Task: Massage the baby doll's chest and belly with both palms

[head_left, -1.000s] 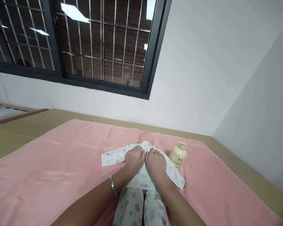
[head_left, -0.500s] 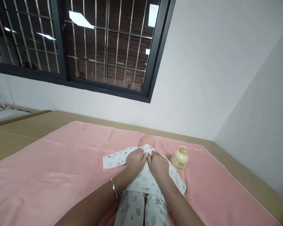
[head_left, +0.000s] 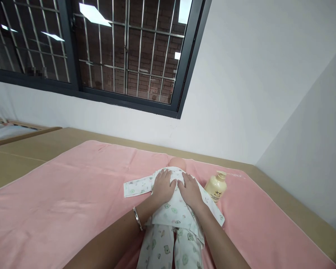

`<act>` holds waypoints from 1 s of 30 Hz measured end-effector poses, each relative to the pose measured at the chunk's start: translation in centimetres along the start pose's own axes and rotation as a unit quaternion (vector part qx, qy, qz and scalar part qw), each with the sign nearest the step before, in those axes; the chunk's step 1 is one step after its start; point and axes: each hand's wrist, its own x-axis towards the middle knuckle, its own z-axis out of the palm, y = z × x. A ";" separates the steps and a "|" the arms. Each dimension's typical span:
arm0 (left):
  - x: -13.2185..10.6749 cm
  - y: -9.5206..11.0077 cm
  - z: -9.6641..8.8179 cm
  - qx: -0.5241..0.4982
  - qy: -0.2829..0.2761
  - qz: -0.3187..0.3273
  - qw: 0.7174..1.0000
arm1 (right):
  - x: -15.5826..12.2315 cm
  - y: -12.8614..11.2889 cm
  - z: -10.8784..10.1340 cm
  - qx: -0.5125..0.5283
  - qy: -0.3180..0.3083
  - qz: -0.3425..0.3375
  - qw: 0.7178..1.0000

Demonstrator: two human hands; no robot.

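A baby doll (head_left: 178, 162) lies on a pink blanket (head_left: 72, 194), its head pointing away from me. It is dressed in a white printed top (head_left: 170, 213) and matching trousers (head_left: 159, 246). My left hand (head_left: 164, 188) rests flat on the left side of the chest, fingers stretched out. On the right side of the chest lies my right hand (head_left: 190, 191), also flat with fingers apart. Both thumbs point inward, close to each other. One sleeve (head_left: 137, 186) stretches out to the left; the other slants down to the right, partly behind my right forearm.
A pale yellow pump bottle (head_left: 216, 186) stands on the blanket to the right of the doll. The blanket covers a tan padded surface (head_left: 56, 144) that meets a white wall (head_left: 226, 93). A dark-framed barred window (head_left: 126, 52) is above.
My fingers have spread and flattened on the doll's top, where they were more curled before. The whole view has shifted slightly.
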 end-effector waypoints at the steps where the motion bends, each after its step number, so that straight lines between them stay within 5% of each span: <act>1: 0.1 -0.1 0.1 -0.005 -0.002 -0.001 1.000 | 0.1 0.2 0.1 0.016 -0.001 0.002 1.000; 13: 0.1 -0.5 0.4 -0.022 -0.015 -0.002 1.000 | 0.0 0.8 0.7 0.064 0.025 -0.008 0.998; 25: -0.9 -0.8 0.3 -0.129 0.097 -0.010 0.987 | -1.0 -1.4 -1.2 0.048 0.106 -0.029 0.993; 30: -1.1 -0.8 0.0 -0.143 0.151 0.003 0.978 | -1.4 -2.1 -1.0 0.053 0.027 -0.098 0.993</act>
